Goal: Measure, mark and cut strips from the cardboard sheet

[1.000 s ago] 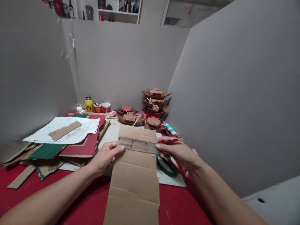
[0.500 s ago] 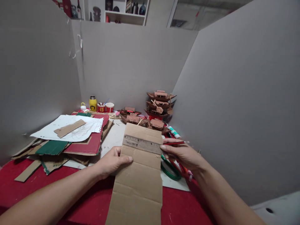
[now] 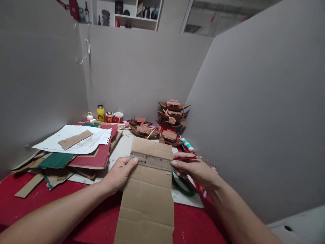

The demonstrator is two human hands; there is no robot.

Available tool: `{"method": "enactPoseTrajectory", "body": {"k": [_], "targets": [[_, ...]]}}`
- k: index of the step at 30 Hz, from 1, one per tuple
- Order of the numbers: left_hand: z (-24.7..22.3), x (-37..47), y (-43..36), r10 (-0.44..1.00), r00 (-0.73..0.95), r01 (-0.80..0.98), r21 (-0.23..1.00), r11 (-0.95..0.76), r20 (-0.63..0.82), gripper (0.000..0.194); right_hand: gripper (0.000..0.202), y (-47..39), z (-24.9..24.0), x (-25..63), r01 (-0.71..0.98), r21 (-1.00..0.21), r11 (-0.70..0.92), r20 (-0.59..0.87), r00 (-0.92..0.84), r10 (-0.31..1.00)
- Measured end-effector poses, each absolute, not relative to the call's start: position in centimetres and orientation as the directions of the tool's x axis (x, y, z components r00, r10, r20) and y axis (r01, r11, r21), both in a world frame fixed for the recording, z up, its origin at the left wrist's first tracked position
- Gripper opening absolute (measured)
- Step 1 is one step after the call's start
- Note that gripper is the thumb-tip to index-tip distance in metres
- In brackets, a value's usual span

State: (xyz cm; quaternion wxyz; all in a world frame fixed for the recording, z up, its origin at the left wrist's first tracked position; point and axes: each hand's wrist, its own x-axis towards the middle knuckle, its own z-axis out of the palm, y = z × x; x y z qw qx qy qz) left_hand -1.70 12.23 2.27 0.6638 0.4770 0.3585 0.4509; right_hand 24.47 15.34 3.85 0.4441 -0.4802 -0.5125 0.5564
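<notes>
Cardboard strip: straight up the middle over the red tabletop, ruler lying across its far part
Left hand: gripping the strip's left edge, thumb on the ruler's end
Right hand: pinching the ruler's other end, red pencil in the grip too
Green ring: right beside the strip
Model boats: stacked by the grey partition

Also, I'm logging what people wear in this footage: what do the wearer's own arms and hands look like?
The left hand and right hand are ungloved, and both forearms are bare to the picture's edge: no sleeve, watch or bracelet shows. No ring is visible on the fingers in view.
</notes>
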Motion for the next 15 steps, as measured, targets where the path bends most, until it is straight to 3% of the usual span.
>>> {"method": "enactPoseTrajectory", "body": {"k": [7,15], "targets": [[2.7,-2.0,12.4,0.964,0.265,-0.245,0.964,0.099,-0.032,0.045,0.041,15.4,4.3,23.8,-0.084,-0.995,-0.05,-0.037,-0.146,0.989],[3.2,-2.2,13.0,0.974,0.214,-0.332,0.932,0.148,-0.079,0.044,0.038,16.5,4.5,24.0,-0.346,-0.935,0.082,0.024,0.168,0.986]]}}
